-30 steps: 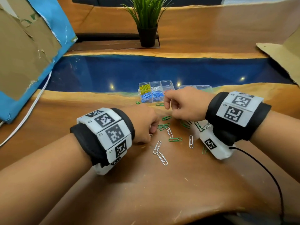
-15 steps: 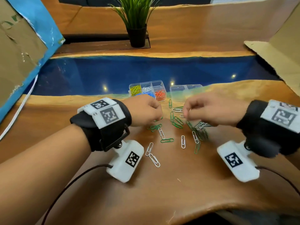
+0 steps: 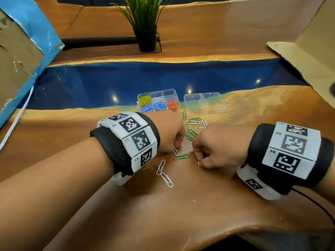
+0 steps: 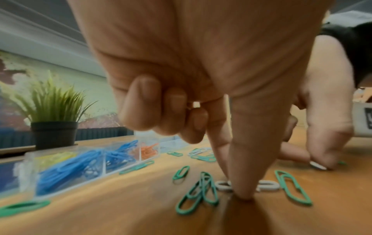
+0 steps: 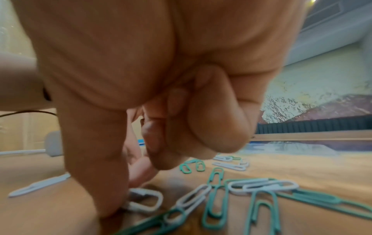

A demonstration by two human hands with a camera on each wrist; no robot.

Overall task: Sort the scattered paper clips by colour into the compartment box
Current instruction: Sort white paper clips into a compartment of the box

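Nearest clips: two white paper clips [image 3: 164, 173] lie end to end on the wooden table [image 3: 181, 214], near and a little right of the left wrist, touched by neither hand.

Left hand: the left hand [image 3: 170, 132] points down, thumb and forefinger closing on a single white clip [image 4: 265, 185] that lies flat across them; the other fingers are curled into the palm. The pinch looks begun, not yet lifted.

Right hand: the right hand [image 3: 215, 145] is curled low over the table, thumb and forefinger nipping another white clip [image 5: 145, 200] at its rounded end.

Between the hands: one green clip [image 3: 181, 157] lies crosswise, long axis running left to right, just right of the left fingertips.

Loose pile: more green and white clips [image 3: 194, 126] lie scattered beyond the knuckles, several overlapping.

Key relation: the compartment box [image 3: 158, 102] stands straight beyond the left hand, which is the nearer one; the white section [image 3: 157, 99] is in its far row, middle.

Box contents: yellow far left, blue along the near side, red at the right.

Beside it: a clear lid or second tray [image 3: 204, 104] sits just right of the box.

Farthest: a potted grass plant [image 3: 145, 24] stands at the back.
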